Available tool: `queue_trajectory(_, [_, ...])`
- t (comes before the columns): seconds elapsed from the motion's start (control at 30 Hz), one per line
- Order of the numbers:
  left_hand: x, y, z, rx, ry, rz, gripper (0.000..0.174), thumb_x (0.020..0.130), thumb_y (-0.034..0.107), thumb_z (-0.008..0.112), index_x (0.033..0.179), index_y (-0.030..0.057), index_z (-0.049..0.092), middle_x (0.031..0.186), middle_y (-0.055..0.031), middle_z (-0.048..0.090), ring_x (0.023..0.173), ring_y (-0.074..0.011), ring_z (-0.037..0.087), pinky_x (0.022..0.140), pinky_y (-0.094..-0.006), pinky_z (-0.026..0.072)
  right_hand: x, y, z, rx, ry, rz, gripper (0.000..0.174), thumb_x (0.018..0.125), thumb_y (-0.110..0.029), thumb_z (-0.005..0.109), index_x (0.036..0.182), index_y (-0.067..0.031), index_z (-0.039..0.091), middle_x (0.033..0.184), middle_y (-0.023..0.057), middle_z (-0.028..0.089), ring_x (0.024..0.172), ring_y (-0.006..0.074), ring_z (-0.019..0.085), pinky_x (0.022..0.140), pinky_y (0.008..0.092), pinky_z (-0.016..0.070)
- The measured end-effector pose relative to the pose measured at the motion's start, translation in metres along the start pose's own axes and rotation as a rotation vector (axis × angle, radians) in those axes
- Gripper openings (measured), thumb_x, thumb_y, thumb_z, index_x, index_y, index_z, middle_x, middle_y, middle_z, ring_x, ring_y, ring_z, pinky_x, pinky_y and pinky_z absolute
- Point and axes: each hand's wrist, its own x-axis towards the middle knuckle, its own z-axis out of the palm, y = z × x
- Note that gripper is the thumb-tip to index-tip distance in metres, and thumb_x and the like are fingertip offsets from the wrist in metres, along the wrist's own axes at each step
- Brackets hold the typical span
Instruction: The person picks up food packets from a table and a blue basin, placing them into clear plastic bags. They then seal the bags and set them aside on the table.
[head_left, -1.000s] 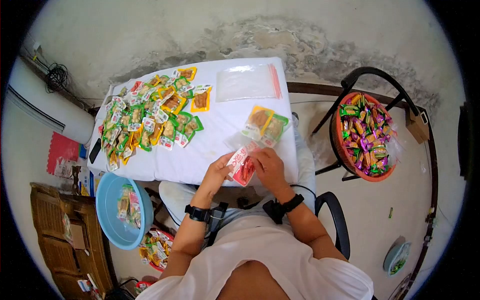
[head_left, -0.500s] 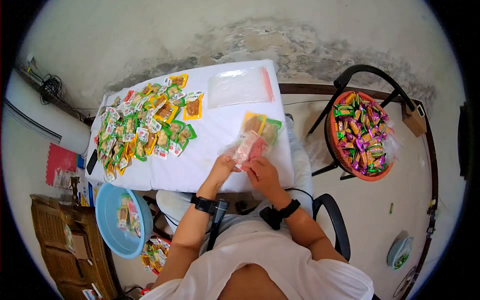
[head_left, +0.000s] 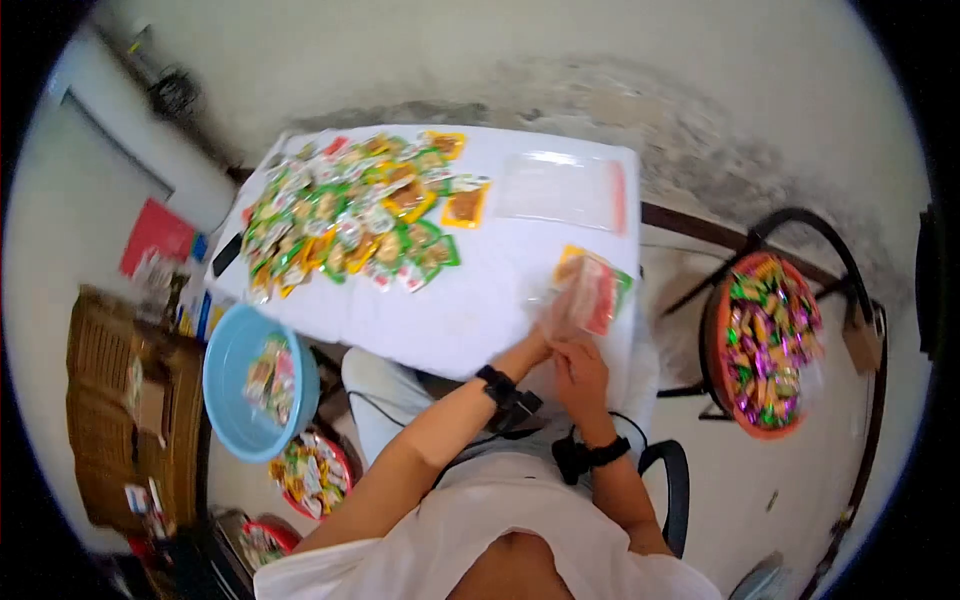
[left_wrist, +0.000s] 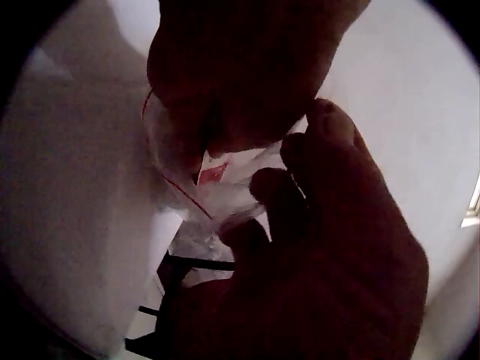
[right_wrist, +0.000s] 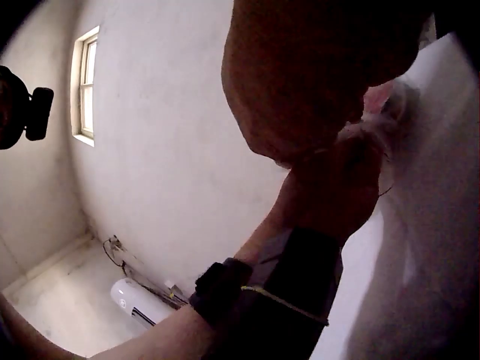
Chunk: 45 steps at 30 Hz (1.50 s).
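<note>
Head view: hands (head_left: 582, 375) grip clear bag (head_left: 558, 308) holding snack packets (head_left: 600, 290).

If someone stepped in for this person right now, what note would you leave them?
Left hand and right hand: both pinch the clear bag at the near edge of the table.
Done: a red packet seems to be inside the bag.
Left: likely closing it; the pile of packets lies loose, with an empty zip bag beside it.
</note>
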Motion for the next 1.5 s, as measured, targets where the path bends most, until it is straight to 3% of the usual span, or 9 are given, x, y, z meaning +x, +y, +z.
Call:
queue_trajectory(0.4, [0.015,0.022,0.012,-0.210,0.020,0.136,0.045,0.085,0.017,0.057,0.125,-0.0009,0.046,0.116,-0.0202,0.055,0.108,-0.0310,0.051,0.093,-0.0367,0.0415,0.007,0.004,0.000,-0.053,0.069,-0.021,0.013,0.080,0.000,0.061,0.092,-0.0016,0.065,0.081,0.0141,0.058,0.075,0.0298,0.058,0.067,0.0356,0.0473])
queue_trajectory(0.47, [0.012,0.026,0.007,-0.239,0.006,0.144,0.042,0.086,0.015,0.056,0.124,-0.0010,0.047,0.114,-0.0208,0.056,0.107,-0.0321,0.052,0.092,-0.0371,0.0416,0.012,0.001,-0.003,-0.007,0.055,0.010,0.010,0.081,0.004,0.059,0.090,-0.0005,0.063,0.078,0.0093,0.054,0.068,0.0184,0.053,0.059,0.0259,0.0425])
queue_trajectory(0.63, [-0.031,0.010,-0.014,-0.247,0.073,0.153,0.033,0.087,0.010,0.054,0.117,-0.0016,0.053,0.110,-0.0216,0.058,0.103,-0.0335,0.054,0.089,-0.0379,0.0434,0.012,0.011,-0.004,-0.034,0.076,-0.006,0.009,0.082,0.003,0.059,0.090,-0.0008,0.063,0.078,0.0086,0.054,0.068,0.0179,0.053,0.058,0.0248,0.0420])
queue_trajectory(0.7, [-0.070,0.028,-0.076,-0.266,-0.012,0.136,0.031,0.090,0.011,0.052,0.119,0.0007,0.053,0.114,-0.0166,0.058,0.105,-0.0275,0.056,0.092,-0.0340,0.0445,0.012,0.010,-0.003,-0.038,0.063,0.016,0.009,0.082,0.003,0.059,0.090,-0.0010,0.063,0.078,0.0086,0.054,0.068,0.0179,0.054,0.058,0.0249,0.0422])
queue_trajectory(0.77, [-0.092,0.011,-0.105,-0.319,0.164,-0.041,0.025,0.085,0.002,0.055,0.109,0.0014,0.059,0.106,-0.0164,0.062,0.095,-0.0321,0.059,0.084,-0.0358,0.0476,0.013,-0.002,-0.003,-0.021,0.044,0.064,0.012,0.080,0.002,0.061,0.091,-0.0010,0.064,0.079,0.0117,0.058,0.069,0.0241,0.057,0.061,0.0306,0.0460])
queue_trajectory(0.9, [-0.092,-0.027,-0.172,0.304,0.636,-0.106,0.023,0.079,0.008,0.060,0.101,0.0026,0.063,0.112,-0.0188,0.058,0.107,-0.0365,0.050,0.094,-0.0424,0.0406,0.011,0.000,0.001,-0.027,0.039,0.042,0.012,0.080,0.002,0.060,0.091,-0.0015,0.064,0.079,0.0119,0.058,0.069,0.0238,0.058,0.060,0.0305,0.0465])
queue_trajectory(1.23, [-0.067,-0.061,-0.203,0.702,0.495,-0.161,0.041,0.080,0.009,0.058,0.119,-0.0040,0.051,0.126,-0.0225,0.048,0.112,-0.0379,0.046,0.095,-0.0456,0.0384,0.007,-0.004,0.000,-0.029,0.052,-0.005,0.010,0.081,0.003,0.059,0.090,-0.0010,0.063,0.078,0.0096,0.056,0.069,0.0197,0.055,0.059,0.0273,0.0434])
queue_trajectory(1.4, [-0.069,-0.039,-0.232,0.543,0.667,0.011,0.034,0.080,0.003,0.056,0.114,-0.0023,0.054,0.104,-0.0188,0.057,0.098,-0.0319,0.055,0.085,-0.0398,0.0447,0.009,-0.009,-0.002,-0.041,0.039,-0.003,0.010,0.079,0.004,0.060,0.087,-0.0003,0.061,0.079,0.0127,0.057,0.070,0.0260,0.058,0.061,0.0323,0.0466])
queue_trajectory(1.5, [-0.075,-0.027,-0.238,0.028,0.796,-0.166,0.031,0.081,0.000,0.058,0.112,0.0007,0.056,0.093,-0.0101,0.059,0.079,-0.0201,0.060,0.070,-0.0310,0.0479,0.009,-0.012,-0.001,-0.011,0.027,0.017,0.010,0.079,0.004,0.060,0.087,-0.0002,0.060,0.079,0.0130,0.056,0.069,0.0269,0.057,0.061,0.0329,0.0462])
